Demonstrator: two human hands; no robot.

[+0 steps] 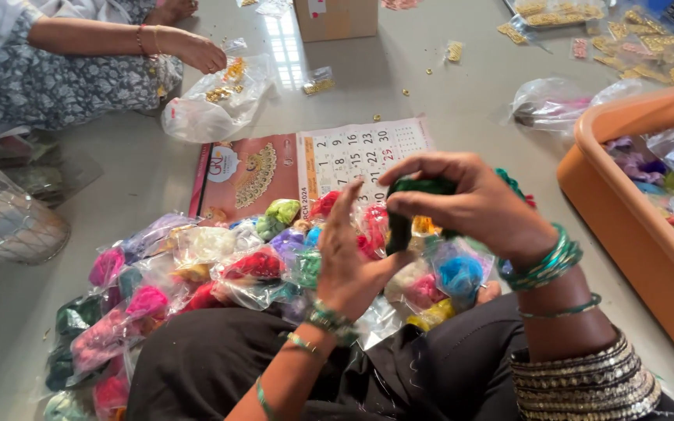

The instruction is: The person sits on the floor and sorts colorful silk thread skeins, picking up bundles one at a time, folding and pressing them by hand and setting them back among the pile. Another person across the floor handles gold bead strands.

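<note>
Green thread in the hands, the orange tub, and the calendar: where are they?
Green thread (401, 226): head view, on the dark bundle's lower end below the right hand's fingers.
Orange tub (626, 234): head view, on its bare outer wall.
Calendar (352, 152): head view, on the white date grid.

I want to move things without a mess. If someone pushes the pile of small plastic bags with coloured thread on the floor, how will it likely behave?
The pile of small bags would probably slide and spread, since the clear plastic looks smooth on the glossy floor. The bags look soft and light, so likely floppy, not fragile. They are loosely heaped, so the top ones may tumble off.
</note>
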